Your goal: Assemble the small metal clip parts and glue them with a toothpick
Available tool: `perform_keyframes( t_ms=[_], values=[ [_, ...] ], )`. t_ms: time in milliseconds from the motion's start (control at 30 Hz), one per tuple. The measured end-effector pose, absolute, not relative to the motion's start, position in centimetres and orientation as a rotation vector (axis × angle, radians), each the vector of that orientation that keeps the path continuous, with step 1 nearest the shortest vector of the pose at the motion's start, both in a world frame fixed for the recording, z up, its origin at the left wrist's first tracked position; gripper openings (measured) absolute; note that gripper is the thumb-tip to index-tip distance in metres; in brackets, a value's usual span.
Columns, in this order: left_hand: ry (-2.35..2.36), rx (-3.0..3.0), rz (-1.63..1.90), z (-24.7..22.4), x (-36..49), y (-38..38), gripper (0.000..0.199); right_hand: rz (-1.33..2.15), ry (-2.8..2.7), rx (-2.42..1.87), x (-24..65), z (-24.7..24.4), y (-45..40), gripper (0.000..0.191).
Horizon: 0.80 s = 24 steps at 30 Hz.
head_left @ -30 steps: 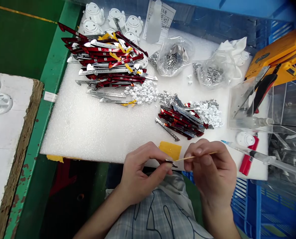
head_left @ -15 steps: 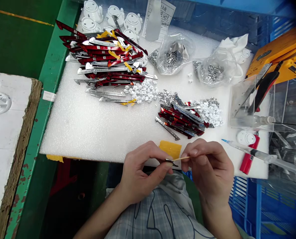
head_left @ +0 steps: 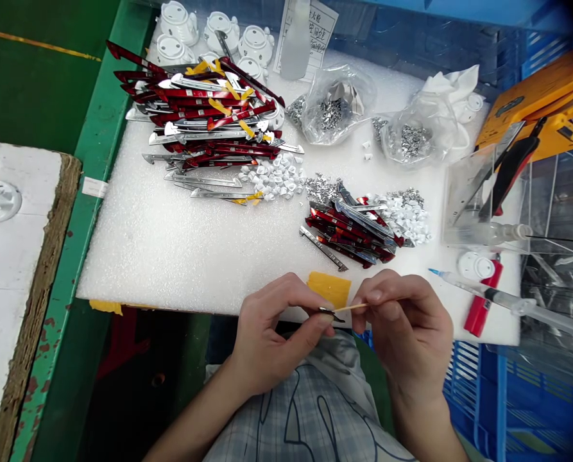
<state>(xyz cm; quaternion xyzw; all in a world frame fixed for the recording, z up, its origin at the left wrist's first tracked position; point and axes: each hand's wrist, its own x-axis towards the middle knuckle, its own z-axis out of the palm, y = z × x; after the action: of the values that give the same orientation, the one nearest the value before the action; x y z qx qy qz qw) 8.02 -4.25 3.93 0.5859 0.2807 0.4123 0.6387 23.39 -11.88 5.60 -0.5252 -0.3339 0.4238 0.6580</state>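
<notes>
Small metal piece pinched against a wooden stick at the edge of the foam

A small dark metal piece is held in a tight pinch between the thumb and forefinger of the left hand, and it appears to meet the end of a thin wooden stick, gripped narrowly by the fingers of the right hand. Just beyond the fingers, a yellow sponge pad lies on the white foam board. Farther past the fingertips sits a small heap of red and silver strips, and well past the left fingers a much larger heap of red and silver strips. A syringe lies to the right of the right fingers. Plenty of strips remain in both heaps, though I cannot tell which, if any, are finished
</notes>
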Motion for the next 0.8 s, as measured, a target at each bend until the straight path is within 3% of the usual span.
perform_keyframes(
  t_ms=[400, 800],
  values=[
    [0.648, 1.331, 0.947, 3.9, 8.0, -4.3, 0.012, 0.926, -0.76, -1.225, 23.6, 5.5, -12.1, 0.006],
    [0.622, 1.342, 0.934, 3.6, 7.6, -4.3, 0.007, 0.551, -1.219, -1.591, 25.1, 3.8, -13.1, 0.015]
  ],
)
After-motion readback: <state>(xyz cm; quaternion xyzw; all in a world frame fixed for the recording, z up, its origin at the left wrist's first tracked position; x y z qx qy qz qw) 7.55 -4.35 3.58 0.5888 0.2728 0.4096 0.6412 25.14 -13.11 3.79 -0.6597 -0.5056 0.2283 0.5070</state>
